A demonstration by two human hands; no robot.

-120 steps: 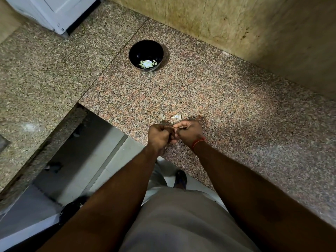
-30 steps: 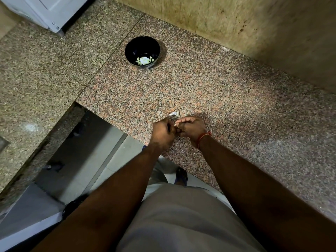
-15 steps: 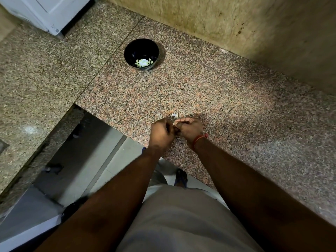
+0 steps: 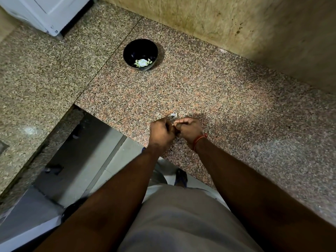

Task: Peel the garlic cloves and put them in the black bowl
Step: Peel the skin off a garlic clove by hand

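Little change over last second: left hand [image 4: 161, 130] and right hand [image 4: 189, 129] remain curled, knuckles together at counter [image 4: 236, 110] front edge, apparently pinching garlic clove, itself hidden. Peeling unfinished. Skin scrap [image 4: 173, 115] at 12 o'clock. Black bowl [image 4: 140, 54], peeled cloves [image 4: 142, 63] inside, at 11 o'clock.

Both forearms reach forward and converge. The left hand [image 4: 161, 131] and right hand [image 4: 189, 128] are curled into loose fists, knuckles up, fingertips meeting between them.
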